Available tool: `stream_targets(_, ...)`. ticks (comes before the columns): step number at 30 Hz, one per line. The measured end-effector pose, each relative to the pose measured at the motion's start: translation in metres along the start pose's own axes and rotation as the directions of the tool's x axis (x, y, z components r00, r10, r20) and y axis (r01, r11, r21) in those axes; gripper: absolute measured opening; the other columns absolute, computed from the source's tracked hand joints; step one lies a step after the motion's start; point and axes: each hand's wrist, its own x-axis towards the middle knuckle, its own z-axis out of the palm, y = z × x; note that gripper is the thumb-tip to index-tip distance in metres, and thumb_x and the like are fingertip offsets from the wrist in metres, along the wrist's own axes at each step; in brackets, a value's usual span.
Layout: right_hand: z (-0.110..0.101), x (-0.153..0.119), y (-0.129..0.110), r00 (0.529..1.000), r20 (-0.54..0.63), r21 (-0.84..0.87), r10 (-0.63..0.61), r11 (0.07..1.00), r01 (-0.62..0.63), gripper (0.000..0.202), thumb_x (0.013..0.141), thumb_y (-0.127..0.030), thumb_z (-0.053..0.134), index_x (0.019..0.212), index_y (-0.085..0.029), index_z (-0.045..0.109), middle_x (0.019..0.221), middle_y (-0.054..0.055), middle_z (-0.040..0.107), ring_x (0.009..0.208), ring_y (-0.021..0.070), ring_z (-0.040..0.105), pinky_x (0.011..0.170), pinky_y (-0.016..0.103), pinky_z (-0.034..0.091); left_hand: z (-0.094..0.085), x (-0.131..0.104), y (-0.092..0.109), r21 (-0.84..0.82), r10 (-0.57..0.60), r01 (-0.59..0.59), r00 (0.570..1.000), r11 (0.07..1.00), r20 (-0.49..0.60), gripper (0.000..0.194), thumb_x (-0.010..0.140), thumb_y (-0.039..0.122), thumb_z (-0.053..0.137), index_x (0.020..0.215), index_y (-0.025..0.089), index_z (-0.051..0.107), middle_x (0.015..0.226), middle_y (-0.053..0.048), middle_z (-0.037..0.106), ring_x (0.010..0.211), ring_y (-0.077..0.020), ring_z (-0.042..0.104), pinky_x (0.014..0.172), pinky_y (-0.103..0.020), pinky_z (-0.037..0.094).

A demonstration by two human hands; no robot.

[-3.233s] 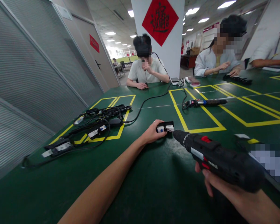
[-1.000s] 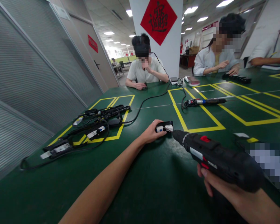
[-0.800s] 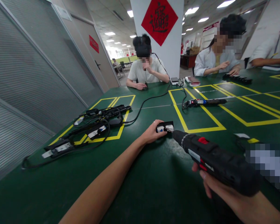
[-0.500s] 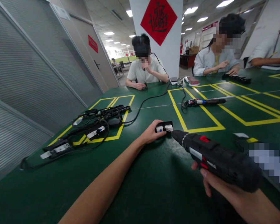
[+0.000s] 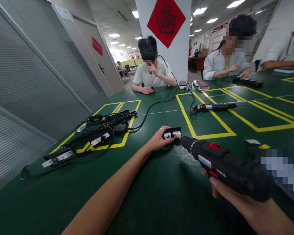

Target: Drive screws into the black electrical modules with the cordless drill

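My left hand point(image 5: 161, 138) is closed around the left end of a small black case point(image 5: 176, 130) with white parts inside, resting on the green table point(image 5: 147, 182). A black power drill point(image 5: 225, 164) with red switches is gripped in my right hand point(image 5: 224, 189). The drill points left, and its thin bit reaches the right side of the case. Whether the bit touches a screw is too small to tell. The drill body hides part of my right fingers.
Black devices with cables point(image 5: 107, 129) lie at the left inside yellow tape. Behind the case is a cabled tool point(image 5: 215, 107). A dark tray point(image 5: 281, 182) is at the right. Two people point(image 5: 153, 75) point(image 5: 225, 65) sit across the table, another at far right.
The fingers of my right hand have drawn in slightly around the drill's handle. My left hand and the case are nearly unchanged.
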Motion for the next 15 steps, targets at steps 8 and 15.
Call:
stream_targets(8,0.004,-0.003,-0.003,0.994,-0.097,-0.045,-0.04,0.998,0.036,0.033,0.066,-0.058,0.064,0.065,-0.026,0.072,0.098,0.007,0.077,0.099,0.0326,0.068,0.096,0.045,0.045,0.0,0.0,0.002,0.013,-0.013,0.013,1.0,1.0,0.002,0.048,0.076,0.036,0.064,0.118,0.019,0.05,0.11,-0.008,0.056,0.101,-0.0216,0.055,0.091,-0.036,0.044)
stream_targets(15,0.007,-0.004,-0.01,0.995,-0.097,-0.039,-0.032,0.999,0.029,0.034,0.068,-0.059,0.063,0.062,-0.026,0.07,0.099,0.007,0.077,0.097,0.0312,0.069,0.096,0.044,0.047,0.001,0.0,0.001,0.0,-0.012,0.012,1.0,1.0,-0.009,0.048,0.075,0.035,0.065,0.117,0.019,0.05,0.108,-0.007,0.057,0.1,-0.0217,0.055,0.091,-0.037,0.044)
